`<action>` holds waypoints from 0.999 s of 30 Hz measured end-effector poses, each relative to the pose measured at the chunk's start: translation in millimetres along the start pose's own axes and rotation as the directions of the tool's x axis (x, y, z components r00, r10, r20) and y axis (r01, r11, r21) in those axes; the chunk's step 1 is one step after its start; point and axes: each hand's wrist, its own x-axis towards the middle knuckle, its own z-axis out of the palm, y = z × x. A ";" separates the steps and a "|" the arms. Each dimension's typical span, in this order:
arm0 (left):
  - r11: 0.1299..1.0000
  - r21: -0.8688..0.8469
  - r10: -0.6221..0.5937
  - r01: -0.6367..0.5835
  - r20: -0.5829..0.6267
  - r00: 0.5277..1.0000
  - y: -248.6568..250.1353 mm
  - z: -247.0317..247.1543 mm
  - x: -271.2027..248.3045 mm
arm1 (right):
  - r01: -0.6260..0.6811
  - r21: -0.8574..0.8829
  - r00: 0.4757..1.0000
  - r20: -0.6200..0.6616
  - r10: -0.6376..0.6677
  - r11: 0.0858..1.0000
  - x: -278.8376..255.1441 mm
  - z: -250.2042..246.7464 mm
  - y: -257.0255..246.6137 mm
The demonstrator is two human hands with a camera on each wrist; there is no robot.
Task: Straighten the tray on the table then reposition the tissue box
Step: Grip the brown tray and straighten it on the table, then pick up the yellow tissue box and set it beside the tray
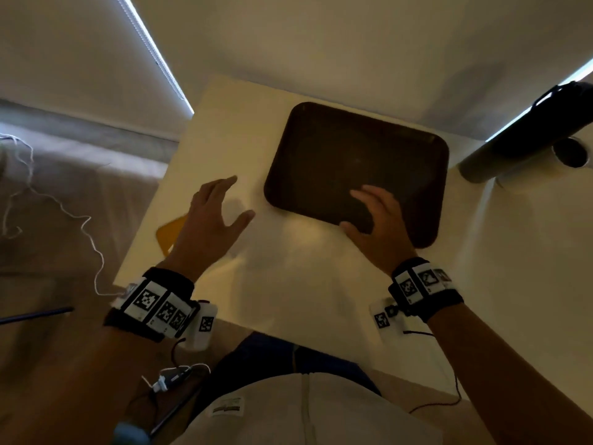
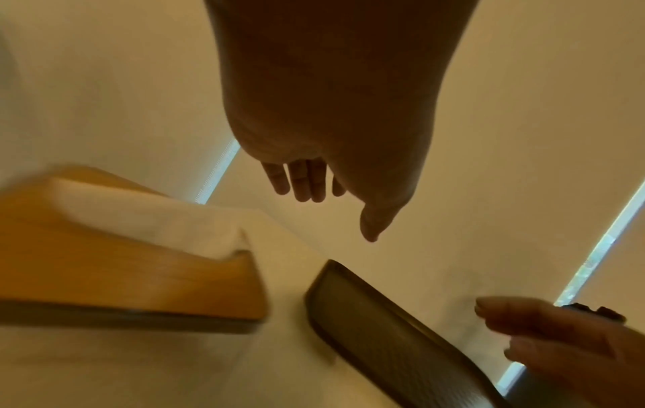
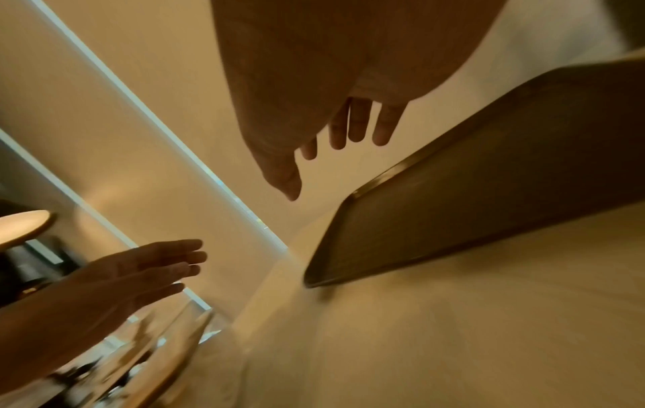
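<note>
Smooth white table (image 1: 288, 277); dark rounded-rectangular tray (image 1: 353, 155); orange tissue box (image 2: 122, 276).

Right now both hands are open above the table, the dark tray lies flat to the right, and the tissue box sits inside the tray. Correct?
Not quite. The tissue box sits on the table left of the dark tray, apart from it, as the left wrist view shows. The rest holds: left hand and right hand are open, and the tray lies flat.
</note>
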 end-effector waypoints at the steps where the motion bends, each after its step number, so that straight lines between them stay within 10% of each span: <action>1: 1.000 0.014 0.010 -0.010 -0.027 1.000 -8.0 -9.7 -12.7 | 0.055 0.029 0.998 0.022 -0.056 0.998 2.1 8.4 -14.1; 8: 0.999 -0.013 0.033 -0.034 -0.030 0.999 -93.9 -57.7 -72.4 | 0.133 0.167 0.924 0.337 -0.184 0.977 6.4 87.4 -102.8; 14: 0.994 -0.102 0.071 -0.050 0.210 0.975 -160.9 -66.0 -62.8 | -0.027 0.095 0.844 0.536 -0.028 0.995 11.2 151.9 -132.8; 22: 0.974 -0.195 0.196 -0.114 0.481 0.855 -200.7 -73.7 -21.6 | -0.270 0.133 0.848 0.502 0.170 0.954 5.5 194.0 -155.9; 30: 0.945 -0.326 0.210 -0.036 0.516 0.830 -201.4 -76.6 -1.2 | -0.303 0.147 0.873 0.439 0.212 0.942 4.5 193.8 -167.1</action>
